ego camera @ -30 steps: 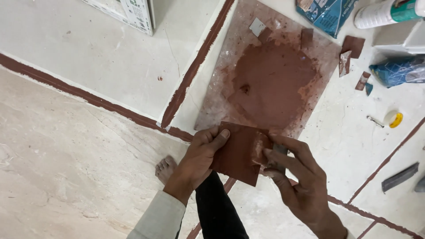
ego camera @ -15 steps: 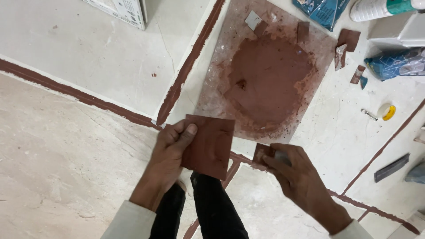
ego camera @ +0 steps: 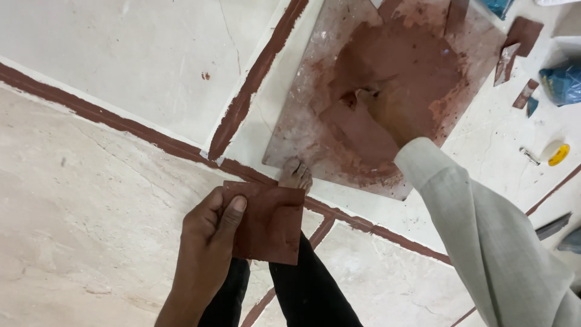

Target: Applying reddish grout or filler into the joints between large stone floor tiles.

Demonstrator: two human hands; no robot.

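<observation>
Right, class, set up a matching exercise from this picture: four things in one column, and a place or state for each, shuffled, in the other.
Things:
1. left hand
2. right hand
3. bare foot
4. yellow disc

Places or states:
A. at the near edge of the mixing board
B. on the floor at far right
C. holds a brown square card
D. reaches into the reddish-brown paste

Pairs: 1-C, 2-D, 3-A, 4-B
</observation>
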